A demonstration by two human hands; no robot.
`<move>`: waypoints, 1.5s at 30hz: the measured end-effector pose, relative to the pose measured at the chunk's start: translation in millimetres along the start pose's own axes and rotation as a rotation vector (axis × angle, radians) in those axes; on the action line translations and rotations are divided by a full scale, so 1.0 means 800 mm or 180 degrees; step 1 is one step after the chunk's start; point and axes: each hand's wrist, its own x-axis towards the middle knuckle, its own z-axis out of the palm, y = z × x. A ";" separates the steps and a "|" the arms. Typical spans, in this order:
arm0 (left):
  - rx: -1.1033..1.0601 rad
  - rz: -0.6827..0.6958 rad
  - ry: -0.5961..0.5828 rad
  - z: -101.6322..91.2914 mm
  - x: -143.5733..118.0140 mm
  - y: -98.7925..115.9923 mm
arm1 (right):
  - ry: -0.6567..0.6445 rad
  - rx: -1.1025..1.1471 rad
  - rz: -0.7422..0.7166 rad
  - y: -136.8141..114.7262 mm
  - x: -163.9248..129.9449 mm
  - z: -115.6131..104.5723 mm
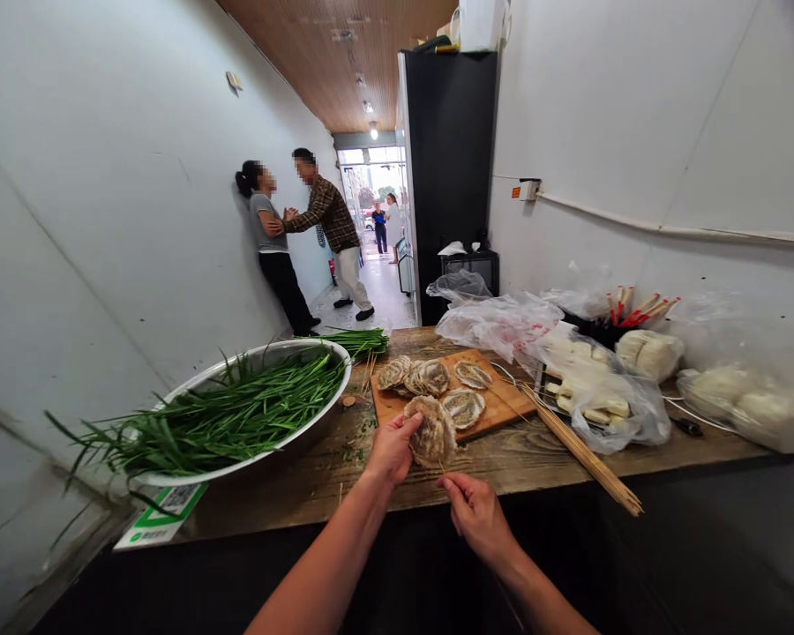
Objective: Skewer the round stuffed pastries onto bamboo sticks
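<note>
My left hand [392, 450] grips a round, flat, brownish slice [432, 432] just above the wooden table's front edge. Below it, my right hand [475, 511] pinches a thin bamboo skewer [442, 466] whose tip meets the slice's lower edge. Several more such slices [437, 379] lie on a wooden cutting board [503, 401] right behind my hands.
A big metal bowl [205, 379] of green chives sits at the left. A bundle of bamboo skewers [586, 454] lies to the right, beside plastic bags of white food [595, 388]. Two people [304, 238] stand in the corridor near a black fridge [450, 176].
</note>
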 end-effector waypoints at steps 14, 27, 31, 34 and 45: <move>0.0100 0.0017 -0.0100 0.013 -0.006 0.008 | 0.0128 0.0292 0.0214 -0.009 -0.001 -0.001; 0.0079 -0.0011 0.0005 0.007 0.000 0.008 | -0.0213 0.0473 0.0329 0.001 -0.006 -0.009; 0.0142 0.0063 -0.0128 0.006 -0.003 0.004 | -0.0139 0.0350 0.0259 -0.003 -0.007 -0.011; 0.0197 0.0129 -0.0155 0.009 -0.004 0.004 | -0.0002 0.0290 0.0252 -0.004 -0.007 -0.010; 0.0336 0.0230 -0.0239 0.015 -0.003 -0.001 | 0.0198 0.0423 0.0239 0.009 -0.009 -0.002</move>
